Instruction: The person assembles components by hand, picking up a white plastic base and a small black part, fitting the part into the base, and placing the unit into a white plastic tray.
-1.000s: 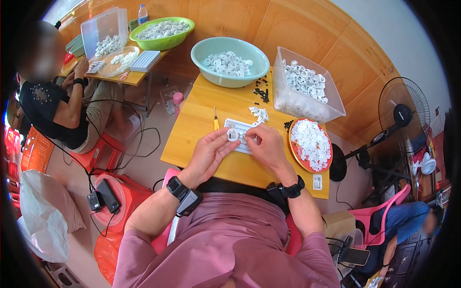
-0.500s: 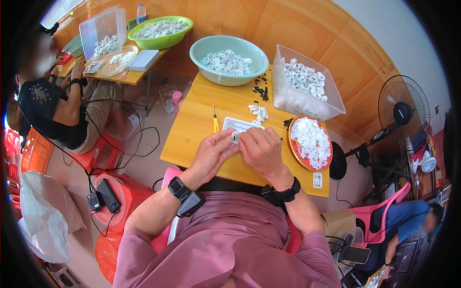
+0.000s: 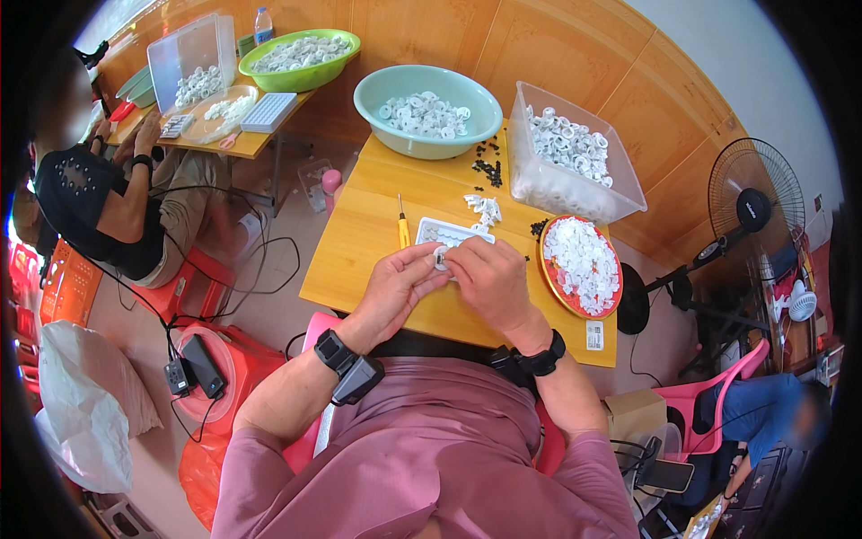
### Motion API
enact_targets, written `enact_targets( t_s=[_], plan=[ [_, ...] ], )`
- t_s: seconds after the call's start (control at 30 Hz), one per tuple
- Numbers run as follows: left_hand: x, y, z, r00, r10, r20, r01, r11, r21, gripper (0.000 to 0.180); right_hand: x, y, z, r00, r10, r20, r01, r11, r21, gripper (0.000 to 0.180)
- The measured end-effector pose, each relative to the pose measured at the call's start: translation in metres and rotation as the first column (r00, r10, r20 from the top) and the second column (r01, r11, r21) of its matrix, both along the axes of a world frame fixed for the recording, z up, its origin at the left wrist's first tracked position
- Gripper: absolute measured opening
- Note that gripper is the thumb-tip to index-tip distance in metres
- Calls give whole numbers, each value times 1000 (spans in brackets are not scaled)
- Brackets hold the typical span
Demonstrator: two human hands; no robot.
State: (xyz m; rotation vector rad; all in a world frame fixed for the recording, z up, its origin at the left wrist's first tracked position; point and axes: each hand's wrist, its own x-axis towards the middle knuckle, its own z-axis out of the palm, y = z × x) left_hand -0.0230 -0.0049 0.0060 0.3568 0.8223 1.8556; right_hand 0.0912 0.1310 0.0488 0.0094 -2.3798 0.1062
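Close to the table's front edge, my left hand (image 3: 401,283) pinches a small white ring-shaped plastic part (image 3: 440,259) between thumb and fingers. My right hand (image 3: 493,280) is closed at the other side of that part, its fingertips pressed against it; whether they hold a further small piece is hidden. Just beyond the hands lies a white tray (image 3: 433,230) with small compartments, partly covered by my fingers. A screwdriver with a yellow handle (image 3: 404,235) rests left of the tray. Behind the tray sits a small heap of white plastic parts (image 3: 486,211).
A red-rimmed plate (image 3: 547,286) of white pieces stands right. Farther back are a pale green basin (image 3: 366,108) and a clear bin (image 3: 575,203) with white parts, plus scattered black pieces (image 3: 488,172). A fan (image 3: 752,208) is at right; a co-worker (image 3: 99,202) sits left.
My right hand has shifted very slightly at the white part, while my left hand keeps its place. At left, the co-worker's hands have moved a little; the person at lower right has shifted.
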Motion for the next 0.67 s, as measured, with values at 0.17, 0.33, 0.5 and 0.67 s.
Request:
enact_targets(
  t_s=[0.17, 0.33, 0.5, 0.67],
  plan=[
    [-2, 0, 0, 997, -3, 71, 1, 1000, 28, 32, 3, 5, 6, 998, 67, 18, -65, 994, -87, 3],
    [-8, 0, -1, 992, 72, 106, -75, 997, 27, 32, 1, 33, -4, 991, -109, 77, 131, 906, -403, 12],
    [-9, 1, 0, 989, 92, 113, -95, 995, 24, 34, -7, 41, -27, 969, -101, 224, 198, 861, -468, 14],
    [-10, 0, -2, 991, 84, 100, -87, 996, 27, 36, -16, 31, -33, 950, -135, 282, 232, 910, -344, 14]
  ],
)
